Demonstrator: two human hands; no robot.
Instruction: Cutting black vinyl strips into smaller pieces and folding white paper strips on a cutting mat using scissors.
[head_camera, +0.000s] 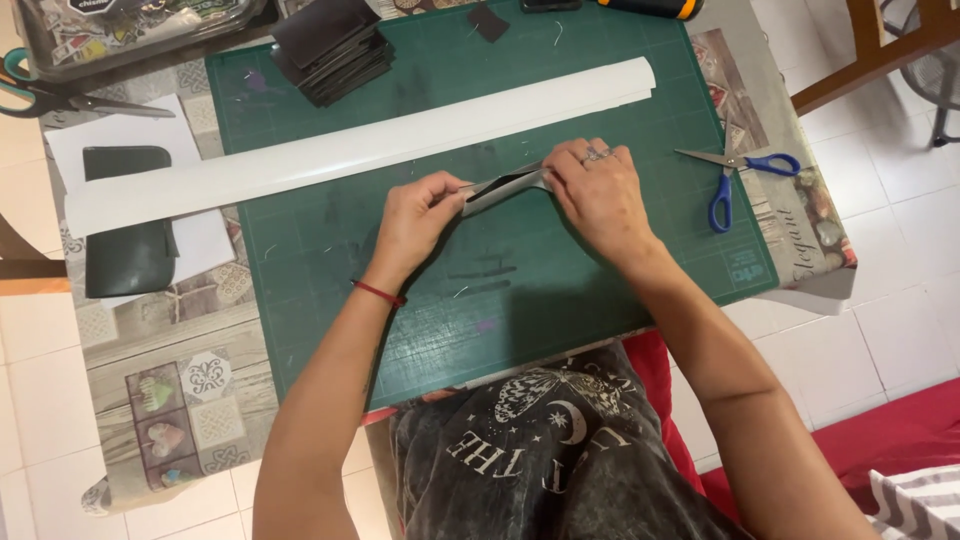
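Both hands pinching grey strip (505, 187) mid green cutting mat (520, 270), strip bowed up off mat. Left hand (418, 215) fingers clamped on left end, right hand (600, 190) fingers gripping right end. Long white roll (350, 150) just beyond, blue scissors (735, 172) right, black stack (335, 48) far. Risk imo: uneven squeeze = crooked crease, or strip springs loose.

strip (505, 187) on cutting mat (620, 260), paper roll (360, 145) behind, scissors (735, 170) right (on mat)
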